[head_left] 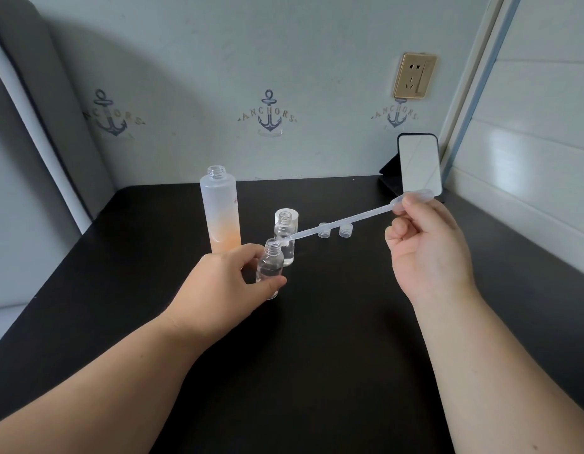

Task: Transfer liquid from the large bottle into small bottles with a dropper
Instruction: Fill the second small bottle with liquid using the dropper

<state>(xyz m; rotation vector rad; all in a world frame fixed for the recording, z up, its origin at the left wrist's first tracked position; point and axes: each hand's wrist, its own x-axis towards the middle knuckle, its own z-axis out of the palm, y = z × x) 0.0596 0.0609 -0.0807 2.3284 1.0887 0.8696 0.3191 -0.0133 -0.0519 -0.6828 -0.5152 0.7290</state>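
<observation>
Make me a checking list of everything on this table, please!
Surface: black matte tabletop.
Job's things: tall frosted orange-tinted bottle, uncapped; two small clear glass bottles, front and back, uncapped; clear plastic dropper, tip near the front bottle's mouth.
Clutter: two small clear caps; large clear cap; mirror on black stand.
Hands: left hand grips front bottle; right hand pinches dropper.
Cables: nothing seen.
Surroundings: anchor wallpaper, gold wall socket.

A frosted white fading to orange at the base is shown by the large bottle point(221, 211), while the small bottles point(270, 268) and the dropper point(343, 221) are seen as clear. The table point(316, 355) is black. At twelve o'clock the pale wall point(284, 60) is patterned with navy anchors, and a gold socket point(414, 76) is set at one o'clock.
</observation>
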